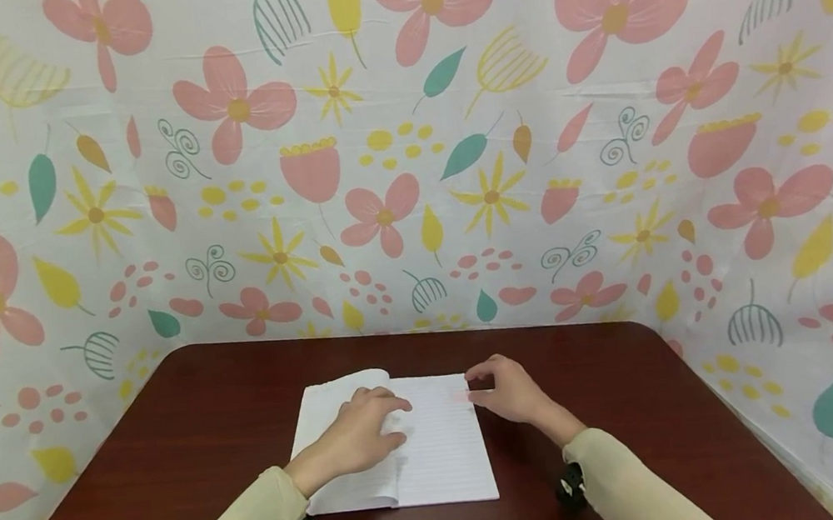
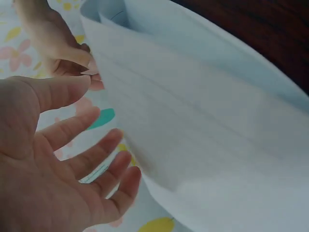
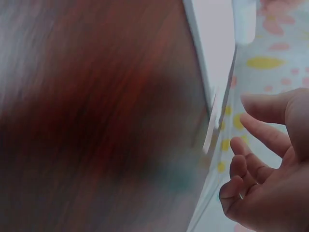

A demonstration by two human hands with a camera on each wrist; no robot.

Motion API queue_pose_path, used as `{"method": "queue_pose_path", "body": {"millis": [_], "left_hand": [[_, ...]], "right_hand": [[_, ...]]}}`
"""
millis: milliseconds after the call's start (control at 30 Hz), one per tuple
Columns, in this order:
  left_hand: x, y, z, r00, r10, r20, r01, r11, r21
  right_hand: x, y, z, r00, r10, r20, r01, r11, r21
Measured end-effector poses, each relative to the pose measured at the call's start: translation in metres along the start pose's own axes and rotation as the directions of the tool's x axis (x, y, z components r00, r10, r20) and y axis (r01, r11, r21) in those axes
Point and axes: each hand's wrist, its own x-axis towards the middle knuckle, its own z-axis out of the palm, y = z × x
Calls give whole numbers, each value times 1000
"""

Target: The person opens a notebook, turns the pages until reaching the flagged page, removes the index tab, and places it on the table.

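An open notebook (image 1: 446,458) with ruled white pages lies on the dark table; its left-hand pages bulge up near the fold. Over those pages is my left hand (image 1: 358,437), its fingers loosely spread toward the middle. In the left wrist view this hand (image 2: 63,154) holds nothing, its fingertips beside the page edge. My right hand (image 1: 514,391) is by the notebook's upper right corner, thumb and forefinger apart. The right wrist view shows that hand (image 3: 270,159) with bent fingers and nothing between them. Whether its fingertips touch the page edge is hard to tell.
The dark reddish-brown table (image 1: 201,448) extends around the notebook. Behind it and at both sides hangs a white cloth (image 1: 419,285) with pink, yellow and green flower prints. Pale sleeves and dark wrist straps are on both arms.
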Motion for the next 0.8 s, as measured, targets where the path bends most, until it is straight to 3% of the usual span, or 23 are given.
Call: {"method": "queue_pose_path", "body": {"millis": [300, 567, 800], "left_hand": [[4, -1, 9, 992, -125, 4, 125, 992, -7], [6, -13, 11, 993, -112, 30, 115, 985, -128], [5, -21, 16, 990, -122, 68, 130, 982, -140]], "right_hand": [[6, 16, -7, 997, -38, 72, 37, 999, 9], [10, 24, -3, 997, -38, 67, 39, 999, -15], [10, 24, -3, 995, -51, 82, 52, 999, -17]]}}
